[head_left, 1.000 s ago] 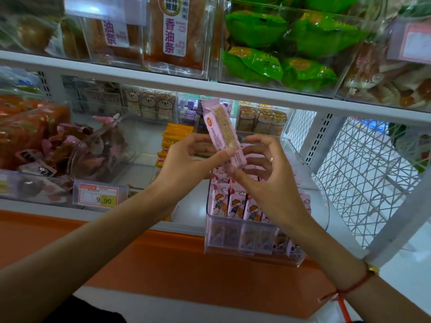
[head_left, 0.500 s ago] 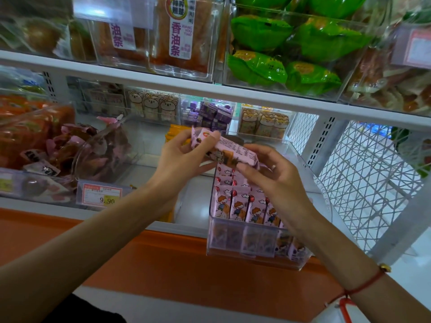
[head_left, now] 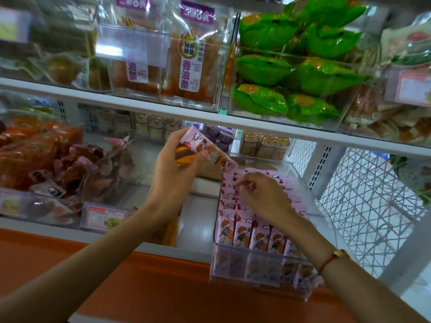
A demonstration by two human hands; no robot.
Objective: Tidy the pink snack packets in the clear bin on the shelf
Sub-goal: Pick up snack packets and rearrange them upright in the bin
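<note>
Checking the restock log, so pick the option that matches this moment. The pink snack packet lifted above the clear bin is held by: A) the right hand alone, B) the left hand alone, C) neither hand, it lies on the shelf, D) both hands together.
B: the left hand grips the pink snack packet above the clear bin, while the right hand is down among the packets standing in the bin.

The packet (head_left: 205, 152) in my left hand (head_left: 173, 180) is glossy pink plastic film, crimped at its ends. The rows of packets (head_left: 247, 234) under my right hand (head_left: 263, 199) have the same slick wrap. They stand in a clear bin (head_left: 247, 269) of hard, smooth plastic — see-through, faintly hazed at the front. The shelf (head_left: 198, 220) looks like smooth painted metal, pale and matt. Overhead, green bags (head_left: 300, 75) shine — crinkled foil-like film.
</note>
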